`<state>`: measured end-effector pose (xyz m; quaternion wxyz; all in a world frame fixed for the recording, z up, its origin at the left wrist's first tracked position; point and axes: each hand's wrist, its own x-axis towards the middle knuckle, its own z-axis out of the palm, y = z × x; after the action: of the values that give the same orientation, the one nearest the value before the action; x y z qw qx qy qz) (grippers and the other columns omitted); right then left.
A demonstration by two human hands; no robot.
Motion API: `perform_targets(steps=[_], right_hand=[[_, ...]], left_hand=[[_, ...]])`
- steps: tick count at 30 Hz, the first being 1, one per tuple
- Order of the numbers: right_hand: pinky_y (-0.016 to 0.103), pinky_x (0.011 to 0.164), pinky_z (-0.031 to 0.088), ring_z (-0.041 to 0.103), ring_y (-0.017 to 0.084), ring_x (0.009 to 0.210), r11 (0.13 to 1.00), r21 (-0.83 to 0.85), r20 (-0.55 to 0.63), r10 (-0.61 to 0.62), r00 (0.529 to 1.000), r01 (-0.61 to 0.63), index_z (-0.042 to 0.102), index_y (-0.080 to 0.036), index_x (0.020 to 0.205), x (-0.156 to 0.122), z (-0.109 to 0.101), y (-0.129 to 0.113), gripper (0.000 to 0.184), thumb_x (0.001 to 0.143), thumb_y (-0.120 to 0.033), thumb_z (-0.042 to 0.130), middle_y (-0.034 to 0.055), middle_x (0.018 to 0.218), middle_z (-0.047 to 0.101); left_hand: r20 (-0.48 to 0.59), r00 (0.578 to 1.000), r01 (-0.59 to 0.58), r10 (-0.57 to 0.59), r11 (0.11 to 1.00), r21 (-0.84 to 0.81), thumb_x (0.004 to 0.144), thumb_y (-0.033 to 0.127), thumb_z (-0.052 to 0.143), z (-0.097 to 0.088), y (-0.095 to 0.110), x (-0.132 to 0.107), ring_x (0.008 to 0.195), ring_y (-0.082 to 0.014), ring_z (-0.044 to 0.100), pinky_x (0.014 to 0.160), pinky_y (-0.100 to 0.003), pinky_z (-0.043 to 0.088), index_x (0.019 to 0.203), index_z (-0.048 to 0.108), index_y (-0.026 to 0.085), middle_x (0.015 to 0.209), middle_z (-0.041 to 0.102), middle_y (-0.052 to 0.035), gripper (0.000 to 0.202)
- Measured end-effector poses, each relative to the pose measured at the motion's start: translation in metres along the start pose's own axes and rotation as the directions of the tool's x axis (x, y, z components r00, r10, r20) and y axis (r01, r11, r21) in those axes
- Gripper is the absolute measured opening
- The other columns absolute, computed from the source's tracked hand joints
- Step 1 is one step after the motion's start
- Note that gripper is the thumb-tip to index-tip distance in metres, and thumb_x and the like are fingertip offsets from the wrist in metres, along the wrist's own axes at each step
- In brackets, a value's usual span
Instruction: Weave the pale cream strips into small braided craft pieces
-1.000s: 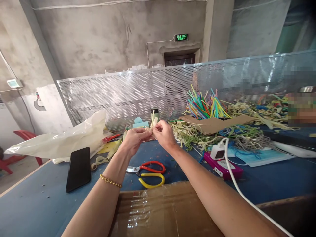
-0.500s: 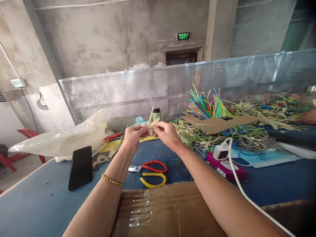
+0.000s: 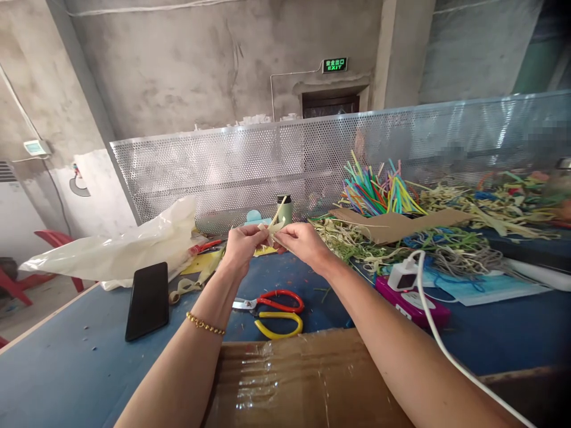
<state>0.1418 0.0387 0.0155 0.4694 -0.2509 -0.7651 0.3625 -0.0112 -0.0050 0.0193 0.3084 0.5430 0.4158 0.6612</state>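
Both my hands are raised over the blue table (image 3: 66, 374), fingertips pinched together on a few pale cream strips (image 3: 274, 223). My left hand (image 3: 243, 246) grips their left side and my right hand (image 3: 301, 242) grips the right; the strip ends stick up between them. A gold bracelet (image 3: 205, 324) circles my left wrist. Below the hands lie scissors with one red and one yellow handle (image 3: 272, 312). A taped cardboard box flap (image 3: 294, 380) sits under my forearms.
A black phone (image 3: 147, 300) and a pale plastic bag (image 3: 125, 249) lie at the left. Heaps of coloured strips (image 3: 423, 226), a cardboard piece (image 3: 392, 223), a magenta power bank with white charger and cable (image 3: 408, 285) fill the right. A perforated metal screen (image 3: 312, 160) backs the table.
My hands have shifted slightly up and right, still pinching the strips; the strip ends now stick up higher between my fingers.
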Motion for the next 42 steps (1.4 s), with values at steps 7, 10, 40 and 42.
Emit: perform_targets(steps=[7, 10, 40, 42], right_hand=[[0.024, 0.052, 0.045, 0.060, 0.012, 0.056, 0.869, 0.366, 0.251, 0.252, 0.935, -0.333, 0.068, -0.013, 0.077, -0.004, -0.008, -0.002, 0.022, 0.084, -0.034, 0.066, 0.0055, 0.067, 0.067], [0.024, 0.054, 0.046, 0.060, 0.011, 0.057, 0.851, 0.399, 0.270, 0.246, 0.931, -0.341, 0.067, -0.013, 0.076, -0.003, -0.009, 0.000, 0.017, 0.079, -0.029, 0.071, 0.0031, 0.067, 0.065], [0.025, 0.063, 0.042, 0.064, 0.017, 0.071, 0.736, -0.640, -0.018, -0.302, 0.953, 0.221, 0.068, -0.017, 0.076, -0.006, 0.009, -0.005, 0.015, 0.076, -0.009, 0.056, 0.0068, 0.078, 0.072], [0.025, 0.059, 0.042, 0.063, 0.016, 0.062, 0.805, -0.563, -0.038, -0.248, 0.968, 0.184, 0.068, -0.017, 0.075, -0.007, 0.010, -0.007, 0.017, 0.076, -0.007, 0.055, 0.0047, 0.070, 0.071]], left_hand=[[0.111, 0.991, -0.075, 0.076, 0.997, -0.013, 0.067, 0.033, 0.077, -0.002, 0.001, 0.000, 0.060, -0.0114, 0.050, 0.058, -0.026, 0.037, 0.068, 0.074, 0.014, 0.065, 0.066, -0.0034, 0.020], [0.150, 0.985, -0.077, 0.080, 0.997, -0.026, 0.067, 0.033, 0.077, -0.002, 0.002, 0.000, 0.063, -0.0116, 0.051, 0.061, -0.026, 0.038, 0.064, 0.073, 0.013, 0.069, 0.068, -0.0046, 0.020], [0.165, 0.976, 0.163, -0.139, 0.976, -0.142, 0.057, 0.024, 0.078, -0.002, 0.005, -0.003, 0.054, -0.0104, 0.050, 0.056, -0.027, 0.038, 0.052, 0.066, 0.013, 0.056, 0.059, -0.0037, 0.017], [0.134, 0.982, 0.151, -0.134, 0.980, -0.129, 0.057, 0.025, 0.078, -0.002, 0.004, -0.002, 0.054, -0.0106, 0.050, 0.056, -0.027, 0.037, 0.053, 0.067, 0.013, 0.056, 0.059, -0.0039, 0.017]])
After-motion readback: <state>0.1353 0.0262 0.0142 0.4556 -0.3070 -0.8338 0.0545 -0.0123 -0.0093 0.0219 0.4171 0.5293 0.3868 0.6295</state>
